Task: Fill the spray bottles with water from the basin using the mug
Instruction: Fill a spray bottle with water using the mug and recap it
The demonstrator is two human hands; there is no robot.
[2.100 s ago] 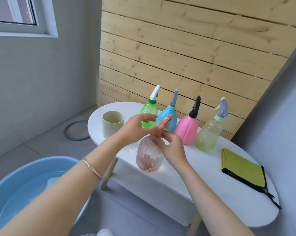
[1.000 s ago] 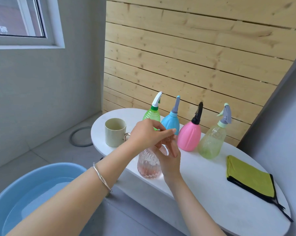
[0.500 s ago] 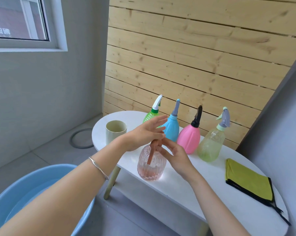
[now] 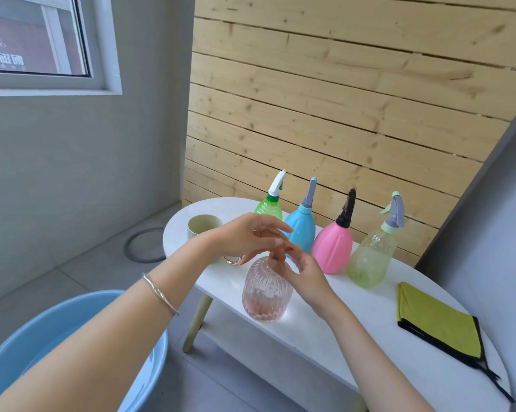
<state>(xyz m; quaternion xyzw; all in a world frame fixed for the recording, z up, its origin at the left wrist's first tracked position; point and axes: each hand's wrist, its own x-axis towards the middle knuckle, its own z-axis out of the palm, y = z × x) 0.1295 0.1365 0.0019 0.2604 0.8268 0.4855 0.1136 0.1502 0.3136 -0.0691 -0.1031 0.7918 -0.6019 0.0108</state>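
Head view, items:
- Clear bottle: upright near tabletop front edge, spray head on neck.
- Right hand: grip pinching head at neck.
- Left hand: arched over head; I cannot tell its grip.
- Mug: on tabletop behind left hand, unheld.
- Basin: on floor, lower left, holds water.
- Back bottles: four, heads on.

Risk, my call: nothing braces body of clear bottle, so twisting head could tip it off edge.

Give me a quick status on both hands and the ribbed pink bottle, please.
Left hand over orange spray head, grip unclear. Right hand pinches its collar. Ribbed pink bottle upright on table. Mug close behind left wrist.
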